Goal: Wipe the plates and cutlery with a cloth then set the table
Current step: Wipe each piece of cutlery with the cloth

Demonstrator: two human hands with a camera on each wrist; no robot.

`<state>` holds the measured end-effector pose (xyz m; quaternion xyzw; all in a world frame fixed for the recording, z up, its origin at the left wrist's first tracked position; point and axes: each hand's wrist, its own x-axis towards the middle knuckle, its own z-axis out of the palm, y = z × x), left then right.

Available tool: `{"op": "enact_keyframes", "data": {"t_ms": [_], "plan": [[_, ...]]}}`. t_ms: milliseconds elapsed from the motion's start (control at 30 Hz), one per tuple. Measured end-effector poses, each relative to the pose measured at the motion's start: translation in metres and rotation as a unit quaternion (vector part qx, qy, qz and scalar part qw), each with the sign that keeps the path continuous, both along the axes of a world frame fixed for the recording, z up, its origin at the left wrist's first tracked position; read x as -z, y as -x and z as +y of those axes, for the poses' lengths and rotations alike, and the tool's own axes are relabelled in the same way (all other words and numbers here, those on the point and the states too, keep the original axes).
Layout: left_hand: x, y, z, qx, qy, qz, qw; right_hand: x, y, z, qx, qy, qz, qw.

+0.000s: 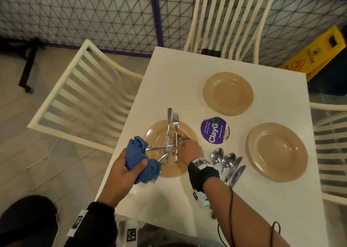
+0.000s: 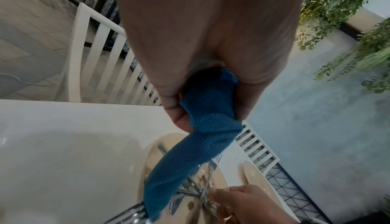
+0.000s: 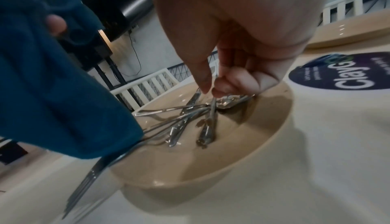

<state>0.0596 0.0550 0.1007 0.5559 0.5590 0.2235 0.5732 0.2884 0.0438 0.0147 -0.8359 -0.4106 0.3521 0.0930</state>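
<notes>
My left hand grips a bunched blue cloth over the near left edge of a dirty tan plate. A fork is wrapped in the cloth, and its tines stick out below. Several pieces of unwiped cutlery lie crossed in that plate. My right hand reaches into the pile, with thumb and forefinger pinching one metal utensil. In the left wrist view the blue cloth hangs from my fist over the plate. Two spoons and two knives lie on the table to the right of my right wrist.
Two more tan plates sit on the white table, one at the far side and one at the right. A purple round sticker marks the table's middle. Cream slatted chairs stand at the left, far and right sides.
</notes>
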Motion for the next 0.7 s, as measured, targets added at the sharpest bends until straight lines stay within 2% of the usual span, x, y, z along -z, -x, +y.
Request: {"op": "enact_keyframes", "data": {"t_ms": [67, 200, 333, 533, 700], "plan": [[0.004, 0.010, 0.006, 0.000, 0.003, 0.008, 1.000, 0.002, 0.007, 0.013, 0.010, 0.014, -0.016, 1.000], [0.008, 0.024, 0.016, -0.003, 0.013, 0.022, 1.000, -0.002, 0.009, 0.037, 0.020, -0.018, -0.055, 0.998], [0.010, 0.033, 0.023, -0.003, 0.018, 0.012, 1.000, 0.003, 0.004, 0.056, 0.053, 0.017, -0.063, 0.996], [0.004, 0.033, 0.029, 0.008, 0.011, -0.003, 1.000, 0.010, -0.002, 0.069, 0.052, 0.043, -0.016, 0.998], [-0.010, 0.019, 0.032, 0.029, 0.045, -0.036, 0.998, -0.002, -0.015, 0.063, 0.092, -0.045, 0.035, 0.994]]}}
